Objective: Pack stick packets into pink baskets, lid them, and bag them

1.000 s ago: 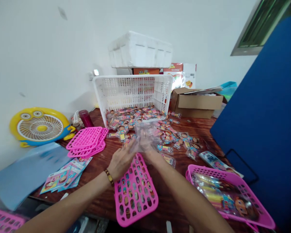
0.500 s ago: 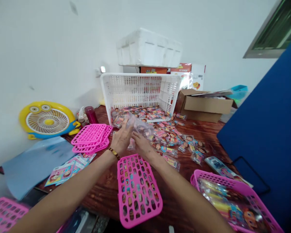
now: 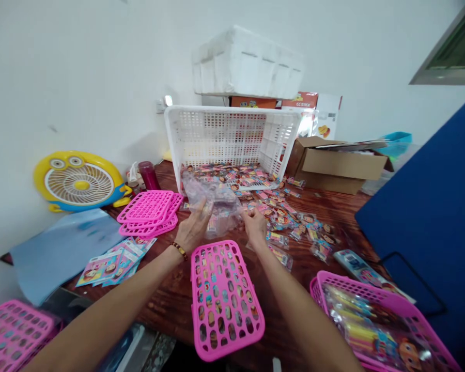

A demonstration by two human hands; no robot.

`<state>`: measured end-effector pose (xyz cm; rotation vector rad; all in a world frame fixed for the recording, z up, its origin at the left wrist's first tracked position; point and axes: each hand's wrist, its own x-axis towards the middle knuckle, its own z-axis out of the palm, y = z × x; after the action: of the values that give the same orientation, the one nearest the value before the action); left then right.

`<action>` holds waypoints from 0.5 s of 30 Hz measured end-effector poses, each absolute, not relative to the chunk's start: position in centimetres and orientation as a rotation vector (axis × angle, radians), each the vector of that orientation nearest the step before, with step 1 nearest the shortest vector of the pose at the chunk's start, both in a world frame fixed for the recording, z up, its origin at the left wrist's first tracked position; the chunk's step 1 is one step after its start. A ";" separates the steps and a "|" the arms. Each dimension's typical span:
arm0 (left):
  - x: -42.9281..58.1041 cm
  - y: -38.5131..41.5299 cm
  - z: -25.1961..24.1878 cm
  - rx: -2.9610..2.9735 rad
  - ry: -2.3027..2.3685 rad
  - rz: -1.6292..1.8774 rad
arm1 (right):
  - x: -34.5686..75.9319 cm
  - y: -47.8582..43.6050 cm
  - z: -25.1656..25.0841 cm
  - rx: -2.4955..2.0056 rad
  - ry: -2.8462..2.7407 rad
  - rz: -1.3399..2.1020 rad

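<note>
Both of my hands hold a clear plastic bag (image 3: pixel 222 206) in front of the white crate. My left hand (image 3: pixel 194 225) grips its near left side, fingers closed on the film. At its right edge, my right hand (image 3: pixel 254 223) pinches the plastic. Just below my hands lies a closed pink basket (image 3: pixel 227 299), colourful items showing through the holes of its lid. Many small wrapped packets (image 3: pixel 281 214) are spread to the right of the bag and inside the white crate (image 3: pixel 232 111), which lies on its side with its opening toward me.
Pink lids (image 3: pixel 149 206) are stacked at left, near printed cards (image 3: pixel 112 263) and a yellow fan (image 3: pixel 81 181). An open pink basket (image 3: pixel 356 284) with bagged items stands at right. Behind are a cardboard box (image 3: pixel 341 165) and a blue panel (image 3: pixel 430 206).
My hands have moved apart, the right one going rightward, and the plastic bag is now stretched wider between them. The view has shifted slightly.
</note>
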<state>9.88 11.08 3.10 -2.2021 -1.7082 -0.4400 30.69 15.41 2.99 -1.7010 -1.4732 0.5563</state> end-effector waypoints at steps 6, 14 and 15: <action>7.9 11.7 -0.4 -2.327 -1.747 -0.446 | 30.7 16.5 0.7 -1.696 -1.673 0.627; 6.5 8.2 -4.2 -2.453 -1.799 -0.491 | 31.4 13.4 -4.2 -1.597 -1.780 0.848; 6.4 7.7 -4.4 -2.477 -1.767 -0.531 | 31.5 12.9 -4.6 -1.574 -1.779 0.878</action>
<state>6.36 7.70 -4.37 -2.4773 -1.7675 -0.5311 31.52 12.90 -4.56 -1.5744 -1.7790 0.8775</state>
